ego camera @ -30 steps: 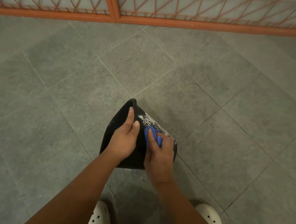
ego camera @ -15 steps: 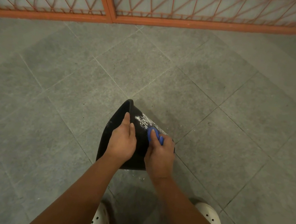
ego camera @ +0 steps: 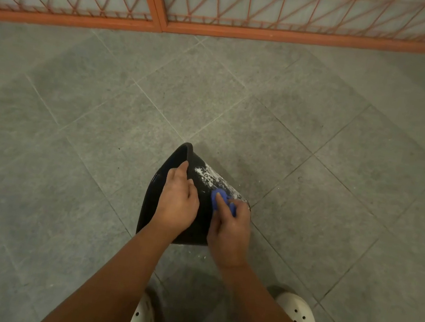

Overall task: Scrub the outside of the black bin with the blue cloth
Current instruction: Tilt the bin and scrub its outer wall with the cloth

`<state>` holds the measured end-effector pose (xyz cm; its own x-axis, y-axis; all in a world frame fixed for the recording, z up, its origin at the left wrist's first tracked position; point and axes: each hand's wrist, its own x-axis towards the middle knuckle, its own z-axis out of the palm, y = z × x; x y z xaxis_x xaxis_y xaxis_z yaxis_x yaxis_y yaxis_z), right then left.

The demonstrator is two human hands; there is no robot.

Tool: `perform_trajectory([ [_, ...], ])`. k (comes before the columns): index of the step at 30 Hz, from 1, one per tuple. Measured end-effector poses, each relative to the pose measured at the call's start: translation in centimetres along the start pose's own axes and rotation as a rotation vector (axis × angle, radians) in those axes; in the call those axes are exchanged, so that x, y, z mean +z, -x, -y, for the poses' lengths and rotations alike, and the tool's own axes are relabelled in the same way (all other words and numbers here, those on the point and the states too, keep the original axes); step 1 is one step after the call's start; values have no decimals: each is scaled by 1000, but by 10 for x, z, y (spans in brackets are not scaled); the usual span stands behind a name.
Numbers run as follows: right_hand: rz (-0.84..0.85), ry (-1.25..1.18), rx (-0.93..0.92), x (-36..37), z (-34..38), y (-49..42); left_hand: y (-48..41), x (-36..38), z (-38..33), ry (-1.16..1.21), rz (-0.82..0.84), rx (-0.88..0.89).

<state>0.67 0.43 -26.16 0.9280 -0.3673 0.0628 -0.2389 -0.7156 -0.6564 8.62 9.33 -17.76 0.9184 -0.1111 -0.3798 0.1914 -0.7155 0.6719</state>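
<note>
My left hand [ego camera: 178, 202] grips tilted bin [ego camera: 201, 214] by rim; right hand [ego camera: 230, 233] fingers clamp cloth [ego camera: 217, 199] against its white-speckled side.

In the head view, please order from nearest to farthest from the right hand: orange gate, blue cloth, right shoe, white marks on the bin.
1. blue cloth, pinched in the right hand itself.
2. white marks, just ahead on the black bin.
3. right shoe, behind, at lower right.
4. orange gate, far ahead at the top.

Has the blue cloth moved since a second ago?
Yes, slightly: the blue cloth slid away from the rim of the black bin, toward its base.
</note>
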Motion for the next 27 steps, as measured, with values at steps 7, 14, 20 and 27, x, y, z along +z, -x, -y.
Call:
perform_trajectory([
  [7, -17, 36, -89, 1, -1, -6, 0, -6, 0, 46, 62, -12],
  [14, 13, 14, -16, -2, 0, -5, -3, -12, 5, 162, 154, -44],
  [20, -19, -21, -63, 0, 10, -8, -2, -15, -1, 199, 81, -84],
  [27, -45, -208, -5, 9, 21, -14, -3, -18, -4, 171, 36, -43],
])
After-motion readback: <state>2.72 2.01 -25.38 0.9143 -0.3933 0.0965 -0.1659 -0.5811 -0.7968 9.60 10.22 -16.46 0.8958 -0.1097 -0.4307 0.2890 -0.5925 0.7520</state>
